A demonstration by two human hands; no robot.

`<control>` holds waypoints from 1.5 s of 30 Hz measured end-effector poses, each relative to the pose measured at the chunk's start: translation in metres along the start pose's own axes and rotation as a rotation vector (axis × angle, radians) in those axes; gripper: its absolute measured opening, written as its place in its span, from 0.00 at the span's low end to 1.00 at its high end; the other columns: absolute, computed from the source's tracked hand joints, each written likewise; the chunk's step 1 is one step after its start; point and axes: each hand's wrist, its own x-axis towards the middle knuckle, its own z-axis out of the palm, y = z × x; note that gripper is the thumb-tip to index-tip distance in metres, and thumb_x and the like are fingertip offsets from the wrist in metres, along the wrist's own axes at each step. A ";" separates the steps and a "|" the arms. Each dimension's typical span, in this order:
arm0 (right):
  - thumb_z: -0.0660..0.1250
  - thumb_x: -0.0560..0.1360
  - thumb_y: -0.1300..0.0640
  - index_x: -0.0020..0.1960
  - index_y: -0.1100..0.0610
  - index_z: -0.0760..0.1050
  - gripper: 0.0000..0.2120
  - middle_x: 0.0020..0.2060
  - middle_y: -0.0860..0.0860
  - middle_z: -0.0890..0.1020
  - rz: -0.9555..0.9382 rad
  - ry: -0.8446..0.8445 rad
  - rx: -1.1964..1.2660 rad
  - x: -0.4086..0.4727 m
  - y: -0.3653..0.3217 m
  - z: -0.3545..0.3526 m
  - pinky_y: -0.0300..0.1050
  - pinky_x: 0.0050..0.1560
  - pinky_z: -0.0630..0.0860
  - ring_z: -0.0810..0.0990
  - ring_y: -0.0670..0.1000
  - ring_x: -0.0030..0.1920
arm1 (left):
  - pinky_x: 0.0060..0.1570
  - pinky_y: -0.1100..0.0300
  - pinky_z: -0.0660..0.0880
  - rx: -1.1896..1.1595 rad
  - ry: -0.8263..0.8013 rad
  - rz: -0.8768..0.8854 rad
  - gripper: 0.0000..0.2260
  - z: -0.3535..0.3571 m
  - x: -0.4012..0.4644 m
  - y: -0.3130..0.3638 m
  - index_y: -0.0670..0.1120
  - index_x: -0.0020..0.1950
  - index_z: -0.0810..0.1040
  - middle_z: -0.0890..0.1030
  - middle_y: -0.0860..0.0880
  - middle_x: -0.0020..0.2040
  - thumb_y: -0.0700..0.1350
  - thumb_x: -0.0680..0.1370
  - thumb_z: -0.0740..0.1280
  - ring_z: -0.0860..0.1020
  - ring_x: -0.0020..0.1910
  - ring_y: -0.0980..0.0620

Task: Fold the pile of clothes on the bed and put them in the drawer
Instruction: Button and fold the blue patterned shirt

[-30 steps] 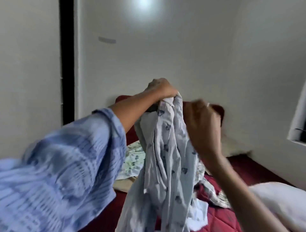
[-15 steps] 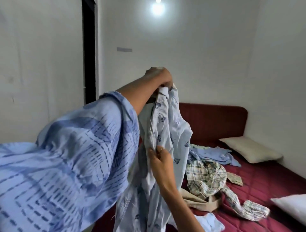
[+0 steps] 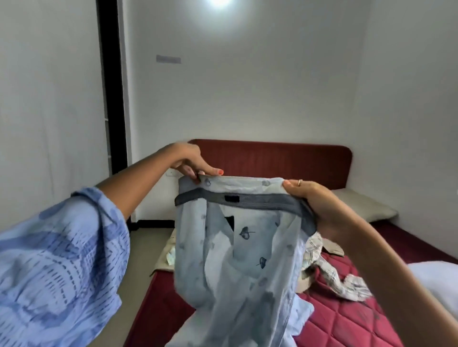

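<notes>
Nearest to the camera, a wide blue tie-dye sleeve (image 3: pixel 57 267) is seen on the left arm, filling the lower left corner. A pale blue shirt (image 3: pixel 238 260) with small dark leaf prints is held up in the air above the bed (image 3: pixel 347 319), stretched by its collar between the two hands. The collar band, which is grey on the inside, is kept nearly level, and the body of the shirt hangs down from it loosely, with the lower part blurred.

The left hand (image 3: pixel 190 161) is closed in a pinch on the left end of the collar, thumb and fingers pressed on the cloth edge. The right hand (image 3: pixel 312 203) has its grip on the right end, with the fingers curled around the collar and the gathered fabric; a ring is worn on one finger.

Behind the shirt, on the red quilted bed, a checked garment (image 3: pixel 329 270) is lying crumpled, and a beige piece of clothing, probably trousers, is partly seen under it. A white pillow (image 3: pixel 436 280) is placed at the right edge. Farther back, a beige pillow (image 3: pixel 364 205) is lying against the dark red headboard (image 3: pixel 272 158). A white wall with a bright lamp (image 3: pixel 220 2) at the top is seen behind.
</notes>
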 end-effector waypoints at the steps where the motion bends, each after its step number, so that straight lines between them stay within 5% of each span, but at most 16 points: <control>1: 0.58 0.81 0.57 0.50 0.65 0.78 0.13 0.41 0.61 0.82 0.017 0.010 -0.029 0.001 -0.001 -0.007 0.47 0.41 0.80 0.81 0.54 0.37 | 0.36 0.65 0.75 0.045 -0.021 0.054 0.30 0.011 -0.001 -0.004 0.40 0.43 0.80 0.79 0.49 0.33 0.67 0.65 0.70 0.78 0.32 0.58; 4: 0.61 0.80 0.50 0.56 0.64 0.79 0.18 0.50 0.61 0.83 0.106 0.061 -0.068 0.001 0.001 -0.031 0.50 0.52 0.79 0.83 0.56 0.46 | 0.42 0.59 0.74 0.212 -0.046 0.311 0.25 0.048 0.007 -0.019 0.46 0.39 0.83 0.81 0.52 0.33 0.68 0.66 0.68 0.78 0.37 0.52; 8: 0.65 0.76 0.50 0.60 0.64 0.78 0.20 0.54 0.60 0.83 0.210 0.087 -0.103 -0.009 0.018 -0.058 0.51 0.61 0.76 0.81 0.58 0.54 | 0.34 0.71 0.63 0.273 0.044 0.619 0.15 0.102 0.005 -0.035 0.48 0.34 0.74 0.74 0.52 0.37 0.56 0.76 0.68 0.74 0.39 0.52; 11: 0.65 0.74 0.56 0.59 0.65 0.78 0.18 0.53 0.62 0.82 0.293 0.016 -0.081 -0.032 0.044 -0.079 0.49 0.54 0.79 0.82 0.57 0.51 | 0.45 0.73 0.65 0.082 -0.066 0.766 0.16 0.139 -0.010 -0.050 0.54 0.37 0.74 0.71 0.57 0.43 0.65 0.73 0.63 0.71 0.42 0.61; 14: 0.64 0.74 0.59 0.45 0.62 0.82 0.09 0.43 0.60 0.84 0.370 -0.115 -0.111 -0.071 0.078 -0.095 0.43 0.43 0.81 0.83 0.54 0.42 | 0.40 0.65 0.67 -0.026 -0.242 0.759 0.20 0.170 -0.036 -0.070 0.60 0.38 0.76 0.73 0.59 0.35 0.73 0.70 0.55 0.71 0.35 0.61; 16: 0.68 0.73 0.59 0.36 0.59 0.78 0.07 0.36 0.56 0.80 0.459 -0.185 -0.137 -0.097 0.104 -0.102 0.40 0.37 0.77 0.79 0.50 0.36 | 0.37 0.61 0.68 -0.072 -0.383 0.737 0.23 0.192 -0.056 -0.081 0.53 0.41 0.77 0.73 0.55 0.34 0.71 0.73 0.56 0.70 0.34 0.58; 18: 0.72 0.73 0.58 0.38 0.65 0.74 0.12 0.36 0.57 0.75 0.575 -0.223 -0.151 -0.125 0.135 -0.106 0.38 0.35 0.72 0.74 0.52 0.36 | 0.36 0.57 0.68 -0.071 -0.519 0.736 0.22 0.220 -0.080 -0.096 0.47 0.40 0.74 0.71 0.52 0.34 0.66 0.76 0.58 0.68 0.33 0.57; 21: 0.75 0.70 0.50 0.44 0.67 0.76 0.20 0.40 0.59 0.76 0.773 -0.324 -0.130 -0.163 0.176 -0.093 0.40 0.36 0.72 0.75 0.53 0.39 | 0.35 0.64 0.65 -0.095 -0.775 0.652 0.17 0.260 -0.110 -0.124 0.49 0.39 0.73 0.69 0.54 0.33 0.60 0.78 0.60 0.66 0.33 0.58; 24: 0.71 0.71 0.51 0.40 0.61 0.82 0.13 0.37 0.55 0.83 0.921 -0.285 -0.074 -0.191 0.202 -0.074 0.38 0.35 0.75 0.81 0.47 0.35 | 0.39 0.58 0.66 -0.211 -0.947 0.529 0.21 0.289 -0.137 -0.155 0.50 0.38 0.72 0.68 0.51 0.36 0.67 0.75 0.59 0.65 0.35 0.52; 26: 0.64 0.78 0.58 0.43 0.62 0.82 0.11 0.36 0.52 0.83 0.973 -0.420 -0.118 -0.209 0.218 -0.065 0.36 0.33 0.73 0.79 0.44 0.33 | 0.40 0.55 0.66 -0.282 -1.024 0.460 0.18 0.308 -0.157 -0.172 0.56 0.36 0.71 0.68 0.51 0.36 0.69 0.74 0.58 0.65 0.36 0.51; 30: 0.62 0.80 0.51 0.37 0.48 0.76 0.13 0.31 0.41 0.74 0.885 -0.720 -0.547 -0.233 0.252 -0.049 0.37 0.40 0.69 0.69 0.40 0.33 | 0.48 0.62 0.69 -0.353 -1.123 0.366 0.08 0.340 -0.196 -0.197 0.63 0.46 0.76 0.76 0.56 0.40 0.63 0.77 0.60 0.72 0.40 0.57; 33: 0.65 0.77 0.52 0.39 0.43 0.70 0.10 0.31 0.43 0.75 0.774 -0.854 -0.785 -0.241 0.264 -0.035 0.33 0.38 0.69 0.70 0.39 0.31 | 0.42 0.62 0.66 -0.369 -1.062 0.270 0.03 0.356 -0.219 -0.206 0.62 0.52 0.70 0.74 0.53 0.38 0.54 0.79 0.62 0.67 0.36 0.56; 37: 0.64 0.77 0.56 0.39 0.44 0.66 0.11 0.35 0.40 0.74 0.574 -0.860 -0.932 -0.253 0.269 -0.023 0.31 0.41 0.69 0.72 0.40 0.36 | 0.52 0.63 0.71 -0.352 -0.954 0.290 0.12 0.361 -0.233 -0.204 0.58 0.48 0.72 0.78 0.62 0.44 0.40 0.82 0.58 0.76 0.44 0.59; 40: 0.59 0.77 0.57 0.44 0.46 0.72 0.08 0.46 0.37 0.70 0.448 -0.913 -1.019 -0.262 0.274 -0.018 0.38 0.52 0.72 0.73 0.41 0.49 | 0.55 0.51 0.72 -0.256 -0.975 0.287 0.10 0.361 -0.239 -0.206 0.58 0.49 0.74 0.79 0.59 0.48 0.44 0.82 0.58 0.77 0.49 0.47; 42: 0.57 0.78 0.53 0.48 0.48 0.73 0.07 0.52 0.40 0.70 0.391 -0.941 -1.114 -0.265 0.271 -0.015 0.43 0.56 0.72 0.74 0.46 0.54 | 0.57 0.54 0.73 -0.223 -0.990 0.286 0.02 0.360 -0.244 -0.202 0.57 0.49 0.74 0.79 0.60 0.48 0.52 0.80 0.62 0.77 0.48 0.56; 45: 0.55 0.74 0.35 0.49 0.50 0.74 0.20 0.53 0.46 0.73 0.267 -0.937 -1.251 -0.273 0.269 -0.009 0.48 0.56 0.74 0.75 0.50 0.54 | 0.46 0.63 0.70 0.138 -0.947 0.447 0.17 0.361 -0.247 -0.194 0.57 0.51 0.67 0.74 0.60 0.43 0.66 0.72 0.66 0.72 0.42 0.62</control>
